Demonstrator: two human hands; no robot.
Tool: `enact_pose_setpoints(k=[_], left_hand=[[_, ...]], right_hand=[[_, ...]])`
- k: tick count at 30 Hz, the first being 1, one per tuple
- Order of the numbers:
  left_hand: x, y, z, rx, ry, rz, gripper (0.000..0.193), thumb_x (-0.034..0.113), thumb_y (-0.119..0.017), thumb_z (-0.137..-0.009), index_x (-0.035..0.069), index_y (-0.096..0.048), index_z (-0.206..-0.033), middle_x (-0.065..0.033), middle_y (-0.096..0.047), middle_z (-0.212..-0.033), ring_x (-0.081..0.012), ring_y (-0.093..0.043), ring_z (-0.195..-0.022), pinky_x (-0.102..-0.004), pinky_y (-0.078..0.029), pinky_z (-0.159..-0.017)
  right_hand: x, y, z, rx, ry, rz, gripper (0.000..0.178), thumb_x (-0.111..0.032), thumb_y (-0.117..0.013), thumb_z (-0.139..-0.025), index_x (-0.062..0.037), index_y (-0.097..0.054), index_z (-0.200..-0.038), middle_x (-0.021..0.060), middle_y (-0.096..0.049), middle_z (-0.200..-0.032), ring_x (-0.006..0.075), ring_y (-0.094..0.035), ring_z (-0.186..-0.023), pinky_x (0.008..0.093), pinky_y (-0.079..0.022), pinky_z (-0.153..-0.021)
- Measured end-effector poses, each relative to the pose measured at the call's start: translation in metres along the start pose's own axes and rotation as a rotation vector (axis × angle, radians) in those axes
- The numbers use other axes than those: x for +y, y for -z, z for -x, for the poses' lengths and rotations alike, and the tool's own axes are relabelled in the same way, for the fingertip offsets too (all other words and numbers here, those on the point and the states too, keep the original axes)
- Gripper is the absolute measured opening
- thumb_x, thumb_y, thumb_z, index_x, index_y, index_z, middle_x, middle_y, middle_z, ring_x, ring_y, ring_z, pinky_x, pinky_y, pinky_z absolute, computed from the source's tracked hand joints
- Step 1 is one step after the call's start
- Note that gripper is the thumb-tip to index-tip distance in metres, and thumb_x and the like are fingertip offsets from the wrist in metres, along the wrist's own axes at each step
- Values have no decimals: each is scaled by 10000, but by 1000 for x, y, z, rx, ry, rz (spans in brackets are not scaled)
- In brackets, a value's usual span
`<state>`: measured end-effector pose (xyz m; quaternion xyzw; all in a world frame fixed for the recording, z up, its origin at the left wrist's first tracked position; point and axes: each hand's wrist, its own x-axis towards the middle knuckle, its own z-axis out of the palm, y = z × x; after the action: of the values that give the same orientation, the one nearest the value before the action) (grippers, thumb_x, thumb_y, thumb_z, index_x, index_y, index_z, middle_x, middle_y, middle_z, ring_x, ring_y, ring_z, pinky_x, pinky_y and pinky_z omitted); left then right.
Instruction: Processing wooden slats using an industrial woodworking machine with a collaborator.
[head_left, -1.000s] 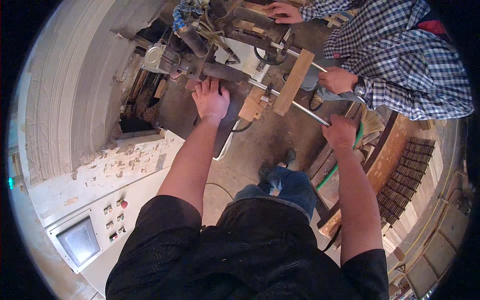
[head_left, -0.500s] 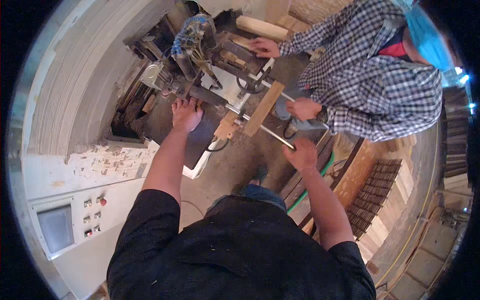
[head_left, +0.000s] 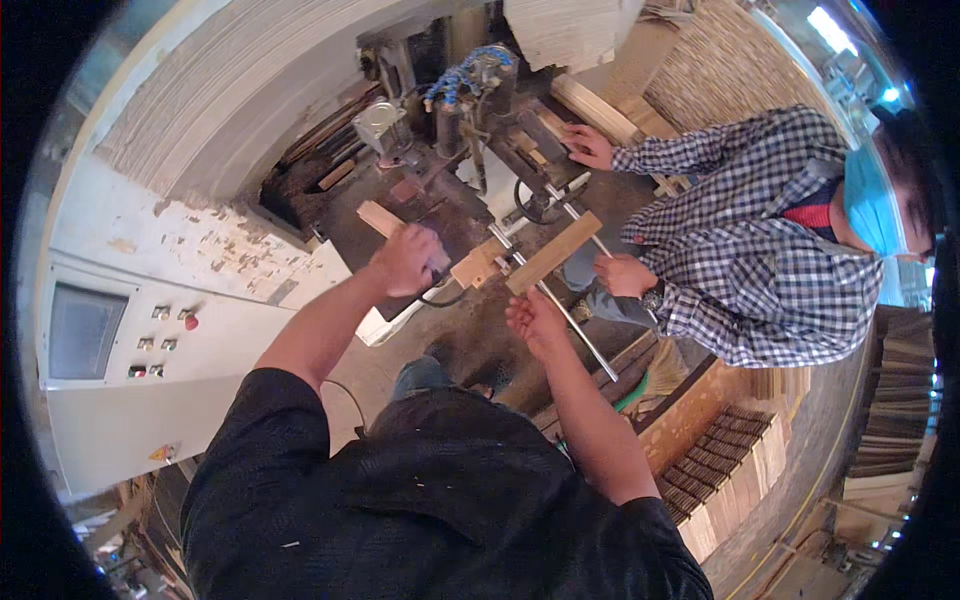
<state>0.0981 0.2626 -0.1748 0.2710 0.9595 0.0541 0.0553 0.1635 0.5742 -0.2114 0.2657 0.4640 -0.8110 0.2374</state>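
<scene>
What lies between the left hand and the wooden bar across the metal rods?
In the head view, a wooden block, then part of a metal rod, lies between the left hand and the wooden bar.

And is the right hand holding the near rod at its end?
No, the right hand is beside the wooden bar, and the near rod has a bare outer end.

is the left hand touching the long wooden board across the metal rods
Apart: the head view shows the left hand to the left of the long wooden board, a wooden block lying in the gap between them.
</scene>
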Motion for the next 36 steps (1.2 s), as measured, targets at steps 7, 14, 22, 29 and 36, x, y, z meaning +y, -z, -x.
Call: enact_pose_setpoints(k=[7, 14, 22, 29, 36], left_hand=[[32, -17, 44, 342, -125, 210, 545, 237, -689, -699, 113, -576, -1217, -125, -526, -1241, -325, -434, -1252, -509, -357, -1045], [74, 17, 31, 166, 245, 1390, 445, 231, -666, -904, 23, -540, -1277, -136, -633, -1112, -221, -623, -979, -367, -513, -878], [-47, 26, 65, 372, 989, 2011, 280, 56, -526, -915, 36, -567, -1191, -110, -662, -1000, -223, -676, -884, -411, -606, -759], [-107, -16, -31, 480, 906, 1815, 227, 8, -529, -898, 27, -562, -1121, -155, -664, -972, -264, -695, -769, -448, -620, -657], [-72, -6, -90, 425, 946, 1344, 557, 27, -652, -821, 68, -458, -1341, -222, -685, -1005, -256, -716, -629, -390, -590, -524]], right_hand=[[17, -14, -1, 28, 195, -13, 147, -239, -604, -983, -97, -573, -963, 52, -652, -850, 166, -645, -746, 307, -530, -647], [26, -64, 27, -209, 388, 726, 131, -176, -589, -976, -52, -595, -932, 39, -615, -813, 132, -622, -754, 285, -509, -671], [27, -166, -34, -149, 998, 1594, 434, -341, -681, -875, -46, -625, -1188, 169, -615, -1078, 329, -611, -989, 439, -508, -825], [47, -180, -45, 12, 848, 1834, 586, -365, -735, -769, -45, -596, -1239, 192, -564, -1096, 380, -573, -1007, 496, -488, -881], [61, -110, 30, 89, 305, 1389, 624, -300, -799, -710, -15, -579, -1220, 200, -620, -1105, 365, -613, -1021, 444, -507, -883]])
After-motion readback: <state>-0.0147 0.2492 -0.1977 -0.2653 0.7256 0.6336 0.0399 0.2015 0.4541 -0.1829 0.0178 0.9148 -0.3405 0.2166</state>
